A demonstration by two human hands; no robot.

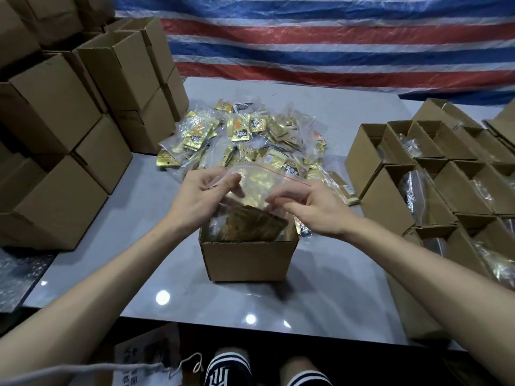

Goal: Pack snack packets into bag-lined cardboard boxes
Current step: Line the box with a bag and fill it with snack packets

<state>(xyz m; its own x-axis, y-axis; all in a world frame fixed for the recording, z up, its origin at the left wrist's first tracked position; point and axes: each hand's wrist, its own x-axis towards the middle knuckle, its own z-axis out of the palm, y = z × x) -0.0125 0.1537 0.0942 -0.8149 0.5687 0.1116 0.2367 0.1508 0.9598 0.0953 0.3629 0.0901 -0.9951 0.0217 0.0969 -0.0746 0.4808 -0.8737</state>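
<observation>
The left hand pinches the left upper edge of a clear zip bag between thumb and curled fingers, and the right hand has its fingers curled onto the bag's right side just below the red zip line. How firmly the right fingertips close on the plastic cannot be told, because they are blurred. The bag holds gold snack packets. Its lower part sits in the mouth of an open cardboard box, and its top stands above the rim. This box stands in the middle of the grey table, near the person. Just beyond it, farther off, lies a loose pile of bagged gold packets spread across the tabletop. To the left rises a stack of closed cardboard boxes. To the right sit rows of open boxes with shiny bags inside them. At the far side hangs a red, white and blue striped tarp.
</observation>
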